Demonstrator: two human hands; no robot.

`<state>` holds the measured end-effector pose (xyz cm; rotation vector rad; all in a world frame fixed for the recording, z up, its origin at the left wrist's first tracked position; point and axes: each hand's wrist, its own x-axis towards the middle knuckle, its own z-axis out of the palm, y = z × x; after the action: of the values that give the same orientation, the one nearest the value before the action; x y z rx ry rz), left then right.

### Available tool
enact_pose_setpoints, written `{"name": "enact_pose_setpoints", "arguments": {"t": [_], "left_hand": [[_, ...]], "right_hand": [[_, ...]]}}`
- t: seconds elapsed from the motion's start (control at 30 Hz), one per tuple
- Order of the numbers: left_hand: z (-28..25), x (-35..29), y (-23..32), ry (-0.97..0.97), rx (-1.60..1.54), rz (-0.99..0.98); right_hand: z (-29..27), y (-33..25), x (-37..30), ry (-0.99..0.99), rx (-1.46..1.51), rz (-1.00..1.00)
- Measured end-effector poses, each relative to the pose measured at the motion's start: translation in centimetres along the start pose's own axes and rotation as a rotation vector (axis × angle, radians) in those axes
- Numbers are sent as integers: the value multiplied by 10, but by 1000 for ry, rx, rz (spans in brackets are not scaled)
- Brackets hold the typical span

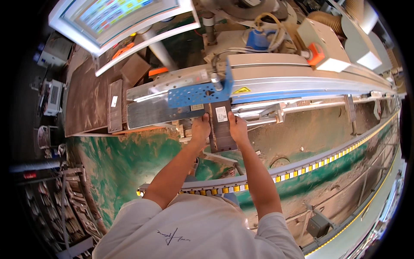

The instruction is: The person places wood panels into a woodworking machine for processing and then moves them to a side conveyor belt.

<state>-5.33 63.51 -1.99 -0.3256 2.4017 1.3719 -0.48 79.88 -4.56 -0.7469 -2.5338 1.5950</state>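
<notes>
Gripping a flat, dark brown board [222, 139] at the centre of the frame, rectangular and straight-edged, with a white paper label [221, 114] stuck on its upper face. Closing the left hand [201, 128] on the board's left long edge, fingers curled in, thumb up on the rim; closing the right hand [237, 128] on the right long edge in much the same way. Cannot tell the reach of the fingertips underneath. Facing, just above the left hand, a blue metal plate [185, 96] punched with many round holes; cannot tell contact from gap between plate and board. Passing left to a smooth grey metal bed [148, 114], then to a scuffed brown panel [86, 105]. Tilting at the upper left, a glossy screen [113, 19] in a white frame. Running off to the upper right, a long beige metal beam [271, 60] with a blue lower strip. Curving across the lower right, a rail [297, 169] of yellow and white rollers over a dusty green floor [129, 151].
</notes>
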Motion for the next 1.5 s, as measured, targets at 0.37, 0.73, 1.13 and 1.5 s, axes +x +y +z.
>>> {"name": "enact_pose_setpoints", "arguments": {"t": [0.37, 0.73, 1.13, 1.5], "left_hand": [[88, -15, 32, 106, -1, 103], [151, 76, -23, -514, -346, 97], [27, -320, -199, -1568, 553, 114], [66, -422, -205, -1278, 610, 227]], "right_hand": [[-83, 39, 34, -28, 5, 43], [-197, 61, -187, 777, 45, 129], [-25, 234, -1014, 2156, 201, 1860], [80, 316, -1273, 2141, 1214, 1427]]}}
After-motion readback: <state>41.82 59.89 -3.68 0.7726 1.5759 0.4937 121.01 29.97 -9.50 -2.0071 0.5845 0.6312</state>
